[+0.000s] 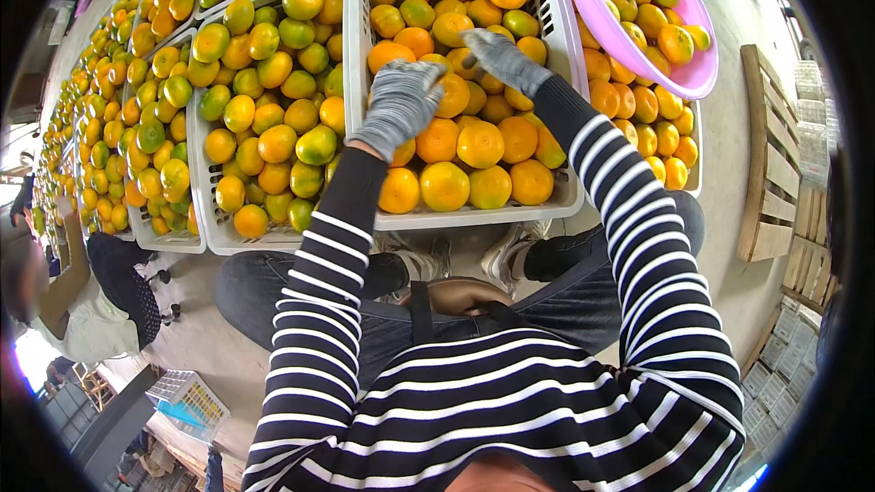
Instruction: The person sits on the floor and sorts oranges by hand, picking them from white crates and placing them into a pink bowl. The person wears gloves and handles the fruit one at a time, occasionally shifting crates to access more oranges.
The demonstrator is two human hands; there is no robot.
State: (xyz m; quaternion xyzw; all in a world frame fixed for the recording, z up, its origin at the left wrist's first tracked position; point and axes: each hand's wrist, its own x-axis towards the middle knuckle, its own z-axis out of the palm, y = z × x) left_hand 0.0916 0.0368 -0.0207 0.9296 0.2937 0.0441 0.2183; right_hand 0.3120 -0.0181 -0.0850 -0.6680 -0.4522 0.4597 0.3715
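Observation:
Directly before me a white plastic crate (472, 219) holds many orange and green-tinged mandarins (480, 144). My left hand (405, 104), in a grey knitted glove, is over the left side of this fruit with its fingers curled down. A mandarin (452, 97) lies right beside those fingertips; whether they grip it is hidden. My right hand (504, 60), gloved alike, reaches in from the right over the middle of the crate. Its fingertips are at another mandarin (452, 29), and I cannot tell whether the hand holds any fruit.
At left, another crate (249, 246) holds greener mandarins, with more crates beyond. A pink basin (704, 75) of mandarins rests tilted on the right-hand crate (694, 178). Wooden pallets (772, 171) lie right. A person (89, 321) sits at left near a wheeled chair (126, 280).

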